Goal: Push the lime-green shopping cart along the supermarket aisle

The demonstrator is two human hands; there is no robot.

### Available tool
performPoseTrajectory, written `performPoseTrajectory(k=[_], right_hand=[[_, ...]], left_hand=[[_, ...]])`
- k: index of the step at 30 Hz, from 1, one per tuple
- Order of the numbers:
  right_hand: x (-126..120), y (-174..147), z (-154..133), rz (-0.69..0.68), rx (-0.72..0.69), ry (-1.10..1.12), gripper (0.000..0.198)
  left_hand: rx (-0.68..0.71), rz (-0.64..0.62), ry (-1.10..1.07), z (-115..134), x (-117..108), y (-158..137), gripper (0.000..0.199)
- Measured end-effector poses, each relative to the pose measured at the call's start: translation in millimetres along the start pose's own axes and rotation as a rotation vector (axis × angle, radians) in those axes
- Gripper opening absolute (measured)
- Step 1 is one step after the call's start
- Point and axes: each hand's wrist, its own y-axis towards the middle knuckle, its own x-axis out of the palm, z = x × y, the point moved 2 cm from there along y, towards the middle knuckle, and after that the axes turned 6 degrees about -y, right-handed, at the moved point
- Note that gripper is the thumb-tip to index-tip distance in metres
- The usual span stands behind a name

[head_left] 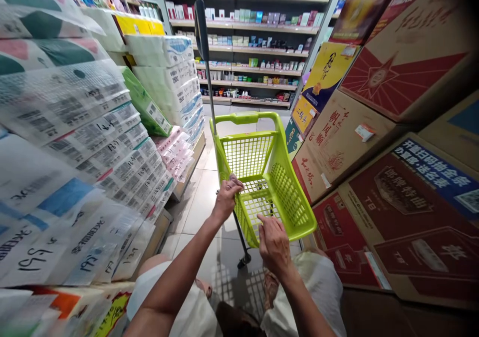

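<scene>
A lime-green plastic shopping basket cart (294, 197) stands on the floor in front of me, its lattice basket holding nothing that I can see. My left hand (224, 199) is at the basket's left rim, fingers pinched on a small crumpled greyish-pink cloth (235, 179). Over the near rim is my right hand (276, 242), its forefinger stretched out to the left and the other fingers loosely bent. Nothing shows in this hand; whether it touches the rim is hidden. A thin dark pole (210, 85) rises at the cart's left side.
Wrapped tissue packs (101, 127) are stacked high along the left, with a green pack (145, 102) among them. Cardboard cartons (340, 132) form a wall on the right. Shelves (262, 27) of small boxes and bottles close off the far end. Pale tiles (198, 192) cover the narrow aisle.
</scene>
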Motion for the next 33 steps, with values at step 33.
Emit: performPoseTrajectory(k=[33], right_hand=[[-63,-41,65,0.121,0.49,0.115,0.034]], left_hand=[[-0.083,-0.301,0.089,100,50,-92,0.062]])
